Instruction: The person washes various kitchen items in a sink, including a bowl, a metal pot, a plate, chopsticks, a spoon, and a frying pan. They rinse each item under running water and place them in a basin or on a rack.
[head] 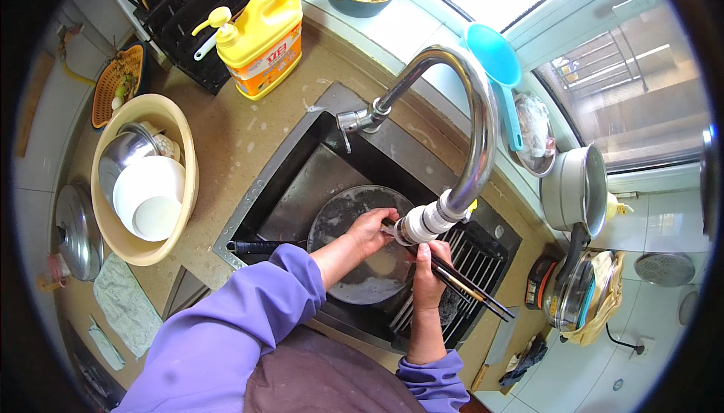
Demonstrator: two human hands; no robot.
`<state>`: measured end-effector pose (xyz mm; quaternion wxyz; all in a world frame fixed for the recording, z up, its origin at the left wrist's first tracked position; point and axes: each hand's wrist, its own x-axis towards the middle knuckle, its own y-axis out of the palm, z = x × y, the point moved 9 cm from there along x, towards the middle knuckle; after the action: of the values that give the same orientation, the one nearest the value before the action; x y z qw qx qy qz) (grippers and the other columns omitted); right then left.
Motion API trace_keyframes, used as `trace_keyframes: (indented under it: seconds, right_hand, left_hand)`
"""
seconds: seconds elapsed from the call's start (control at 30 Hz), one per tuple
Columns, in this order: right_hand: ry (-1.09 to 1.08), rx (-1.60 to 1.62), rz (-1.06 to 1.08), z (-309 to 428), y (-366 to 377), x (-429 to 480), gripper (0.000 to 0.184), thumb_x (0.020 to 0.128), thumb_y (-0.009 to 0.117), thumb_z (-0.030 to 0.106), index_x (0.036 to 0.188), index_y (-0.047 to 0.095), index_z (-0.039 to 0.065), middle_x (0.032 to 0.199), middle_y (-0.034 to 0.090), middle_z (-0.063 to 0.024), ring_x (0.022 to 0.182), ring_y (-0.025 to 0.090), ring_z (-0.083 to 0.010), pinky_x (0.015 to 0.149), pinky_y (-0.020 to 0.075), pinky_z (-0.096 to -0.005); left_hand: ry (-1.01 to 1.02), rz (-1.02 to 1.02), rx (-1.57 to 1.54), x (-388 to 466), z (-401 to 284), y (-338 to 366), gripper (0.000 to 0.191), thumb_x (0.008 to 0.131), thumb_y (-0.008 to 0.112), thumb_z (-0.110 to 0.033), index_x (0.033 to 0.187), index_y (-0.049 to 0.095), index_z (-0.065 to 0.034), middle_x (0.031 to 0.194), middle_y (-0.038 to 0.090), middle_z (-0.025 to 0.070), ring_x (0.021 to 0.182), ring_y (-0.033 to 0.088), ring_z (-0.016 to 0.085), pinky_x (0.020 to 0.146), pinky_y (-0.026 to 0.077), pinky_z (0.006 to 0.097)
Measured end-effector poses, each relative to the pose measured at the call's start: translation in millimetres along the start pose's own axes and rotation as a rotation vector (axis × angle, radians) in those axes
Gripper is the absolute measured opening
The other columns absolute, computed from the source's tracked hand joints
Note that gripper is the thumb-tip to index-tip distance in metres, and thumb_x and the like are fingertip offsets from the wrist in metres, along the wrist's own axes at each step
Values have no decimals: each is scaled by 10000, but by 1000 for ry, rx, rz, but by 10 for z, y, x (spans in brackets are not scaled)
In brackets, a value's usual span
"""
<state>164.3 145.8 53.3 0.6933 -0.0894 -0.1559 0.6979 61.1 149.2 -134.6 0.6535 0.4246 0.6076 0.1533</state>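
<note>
Under the white spout of the chrome faucet (479,102), both hands grip a bundle of dark chopsticks (466,282), at least one with a pale length. My left hand (370,233) closes on one end, close to the spout. Farther along the bundle, my right hand (428,271) wraps round it, the free ends pointing to the lower right. Beneath them a round frying pan (339,215) holding cloudy water sits in the dark sink (300,187). Its black handle (263,247) reaches over the sink's left rim. The faucet's spout hides part of the chopsticks.
A cream basin (189,187) with bowls stands left of the sink. Behind it is a yellow detergent jug (266,45) with a pump. A metal rack (472,260) spans the sink's right side. A knife (499,339) lies beyond the sink's right edge; a saucepan (571,190) stands at back right.
</note>
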Motion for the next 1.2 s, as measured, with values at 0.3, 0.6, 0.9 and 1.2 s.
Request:
trace_keyframes:
  seconds: [0.3,0.6,0.9,1.2]
  right_hand:
    - [270,271,112,-277,744,-54,70,841,574,69,863,560,4,720,563,-22,581,563,-103,543,487,-226]
    - [-272,-117,94,485,502,-198,90,739,588,33,824,611,17,762,585,-110,721,574,-237,688,468,-323]
    - [-10,445,97,1068,-568,-282,95,748,519,62,791,575,-1,757,494,-91,589,565,-204,555,480,-311]
    - [-25,-101,80,161,-394,-827,77,802,533,60,762,518,-4,724,460,-42,655,487,-138,614,421,-257]
  left_hand:
    - [149,-422,-116,-237,-431,-592,153,867,521,-103,985,484,-14,828,538,98,733,563,225,656,510,374]
    - [88,-464,-155,-186,-140,-435,101,855,551,-112,859,535,-12,636,544,88,502,513,220,476,468,353]
    - [182,-113,281,-893,-689,-60,222,877,527,-276,1018,556,-107,875,596,64,815,566,205,718,478,412]
    - [868,9,2139,-1765,-765,132,383,769,629,-246,1116,547,-105,1253,416,198,1208,338,392,986,315,474]
